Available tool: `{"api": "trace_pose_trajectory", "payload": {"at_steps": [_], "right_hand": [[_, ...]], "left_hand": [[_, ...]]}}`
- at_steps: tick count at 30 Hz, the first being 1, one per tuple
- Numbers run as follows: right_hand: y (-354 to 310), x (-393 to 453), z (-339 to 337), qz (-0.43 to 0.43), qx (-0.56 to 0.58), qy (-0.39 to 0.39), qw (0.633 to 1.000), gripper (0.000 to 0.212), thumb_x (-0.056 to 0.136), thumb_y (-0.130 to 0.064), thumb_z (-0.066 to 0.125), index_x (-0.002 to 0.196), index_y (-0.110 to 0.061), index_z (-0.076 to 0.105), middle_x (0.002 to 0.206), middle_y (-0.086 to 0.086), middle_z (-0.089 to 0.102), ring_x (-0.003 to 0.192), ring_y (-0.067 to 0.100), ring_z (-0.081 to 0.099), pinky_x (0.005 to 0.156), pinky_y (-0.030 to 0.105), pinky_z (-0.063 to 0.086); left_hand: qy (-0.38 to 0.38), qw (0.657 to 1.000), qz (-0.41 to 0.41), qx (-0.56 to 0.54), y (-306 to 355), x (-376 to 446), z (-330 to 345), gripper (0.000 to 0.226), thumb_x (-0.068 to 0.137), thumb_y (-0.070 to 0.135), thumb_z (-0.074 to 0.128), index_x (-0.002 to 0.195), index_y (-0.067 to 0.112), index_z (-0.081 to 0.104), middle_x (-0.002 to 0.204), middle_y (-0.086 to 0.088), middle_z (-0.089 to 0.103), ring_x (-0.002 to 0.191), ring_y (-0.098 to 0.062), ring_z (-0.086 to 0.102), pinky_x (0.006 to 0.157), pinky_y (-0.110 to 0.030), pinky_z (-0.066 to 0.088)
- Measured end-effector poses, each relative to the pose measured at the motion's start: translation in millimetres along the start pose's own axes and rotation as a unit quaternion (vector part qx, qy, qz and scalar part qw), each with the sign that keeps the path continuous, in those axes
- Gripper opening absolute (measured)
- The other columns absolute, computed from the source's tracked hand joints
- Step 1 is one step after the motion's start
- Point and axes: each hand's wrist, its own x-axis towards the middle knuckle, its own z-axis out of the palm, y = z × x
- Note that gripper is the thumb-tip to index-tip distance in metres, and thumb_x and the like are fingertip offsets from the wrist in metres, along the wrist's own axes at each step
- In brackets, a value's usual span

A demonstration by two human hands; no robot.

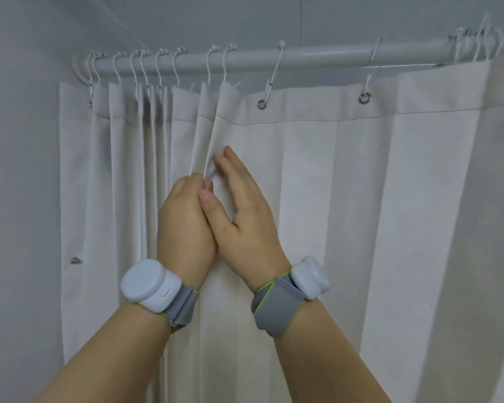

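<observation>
Shower curtain: white shower curtain (pixel 332 199) hanging from the rod (pixel 317 55) high above the fingers; one pleat (pixel 208 146) runs from the left fingertips straight up to a hook.
Left hand: the left hand (pixel 186 216) has its fingers (pixel 194 181) clenched round that pleat, probably to keep the gathered folds together.
Right hand: the right hand (pixel 245 205) grasps nothing. Its straight fingers (pixel 230 164) lie flat on the cloth just right of the pleat and its thumb crosses the left hand, seemingly smoothing the next fold.
Cloth: tight pleats left of the fingers, a broad flat panel right of them.
Hooks: white hooks (pixel 274 71) crowd the rod above and left of the fingers and sit wider apart to the right, through metal grommets (pixel 262 105).
Wrists: grey wrist bands (pixel 184 303) with white pods, below the fingers.
Room: pale grey wall (pixel 21 170) far left of the fingers, with a small metal stud (pixel 75 260).
</observation>
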Motion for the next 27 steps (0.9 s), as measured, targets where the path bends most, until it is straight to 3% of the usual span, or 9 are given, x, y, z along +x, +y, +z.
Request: {"api": "trace_pose_trajectory", "payload": {"at_steps": [3,5,9,13,18,20,22,24,27], "right_hand": [[-2.0,-0.2,23.2,0.008,0.043,-0.037,0.998,0.053,0.098,-0.026,0.047,0.147,-0.013,0.033,0.157,-0.001,0.025,0.144,0.003,0.019,0.118,0.022,0.018],[-5.3,-0.3,46.4,0.016,0.08,-0.059,0.995,0.054,0.098,-0.027,0.044,0.149,-0.013,0.03,0.158,-0.002,0.023,0.145,0.002,0.017,0.119,0.024,0.016],[-6.8,-8.1,85.9,0.033,0.133,-0.097,0.986,0.056,0.099,-0.03,0.04,0.151,-0.018,0.022,0.16,-0.006,0.016,0.145,-0.002,0.011,0.12,0.022,0.013],[-6.6,-33.7,122.8,0.053,0.173,-0.112,0.977,0.058,0.1,-0.028,0.041,0.152,-0.018,0.018,0.16,-0.007,0.012,0.145,-0.003,0.009,0.118,0.019,0.013],[1.6,-76.9,150.6,0.065,0.164,-0.099,0.979,0.06,0.1,-0.024,0.042,0.152,-0.008,0.017,0.161,0.001,0.008,0.147,0.004,0.007,0.118,0.018,0.011],[2.8,-94.9,155.9,0.077,0.158,-0.092,0.98,0.06,0.1,-0.026,0.041,0.152,-0.007,0.018,0.161,0.002,0.006,0.147,0.006,0.006,0.12,0.026,0.012],[6.7,-114.3,157.6,0.085,0.129,-0.073,0.985,0.061,0.098,-0.03,0.043,0.152,-0.01,0.02,0.161,0.003,0.004,0.148,0.009,0.002,0.121,0.038,0.013],[9.1,-129.7,157.7,0.085,0.083,-0.055,0.991,0.061,0.096,-0.032,0.045,0.151,-0.016,0.023,0.161,0.003,0.0,0.148,0.012,-0.002,0.12,0.048,0.01],[14.0,-152.0,163.0,0.115,0.05,-0.051,0.991,0.062,0.093,-0.029,0.051,0.15,-0.018,0.028,0.161,0.005,-0.002,0.149,0.015,-0.003,0.119,0.051,0.012]], "left_hand": [[0.01,1.0,-0.012,-0.018,-12.6,0.3,-16.5,0.026,0.097,0.015,0.048,0.073,0.012,0.041,0.067,0.006,0.041,0.06,-0.005,0.04,0.058,-0.009,0.033],[0.006,0.998,-0.043,-0.051,-22.9,-3.8,-30.9,0.008,0.094,0.016,0.053,0.09,0.014,0.046,0.077,0.011,0.049,0.068,-0.004,0.049,0.06,-0.01,0.038],[0.008,0.996,-0.079,-0.035,-43.4,-20.3,-53.4,0.04,0.095,0.022,0.05,0.133,0.019,0.035,0.095,0.026,0.046,0.084,0.001,0.056,0.069,-0.008,0.044],[-0.009,0.994,-0.094,0.048,-80.9,-46.0,-72.6,0.045,0.093,0.021,0.053,0.135,0.016,0.04,0.112,0.002,0.056,0.094,-0.01,0.057,0.08,-0.024,0.048],[0.009,0.984,-0.082,0.157,-102.6,-89.9,-78.9,0.046,0.091,0.021,0.048,0.135,0.01,0.04,0.133,-0.012,0.042,0.118,-0.022,0.04,0.097,-0.029,0.037],[0.03,0.985,-0.114,0.124,-106.7,-106.9,-77.9,0.048,0.099,0.035,0.034,0.141,0.012,0.032,0.149,-0.012,0.028,0.136,-0.027,0.029,0.11,-0.037,0.03],[0.006,0.991,-0.105,0.081,-107.2,-124.4,-76.8,0.066,0.099,0.054,0.026,0.147,0.008,0.024,0.155,-0.013,0.014,0.144,-0.025,0.018,0.118,-0.034,0.019],[-0.016,0.993,-0.098,0.057,-107.6,-139.3,-75.9,0.079,0.094,0.063,0.023,0.149,0.007,0.016,0.157,-0.014,0.008,0.146,-0.021,0.013,0.119,-0.025,0.012],[-0.02,0.986,-0.167,0.01,-107.5,-163.0,-72.2,0.083,0.089,0.072,0.015,0.148,0.015,0.009,0.157,-0.006,0.007,0.146,-0.018,0.014,0.119,-0.03,0.014]]}}
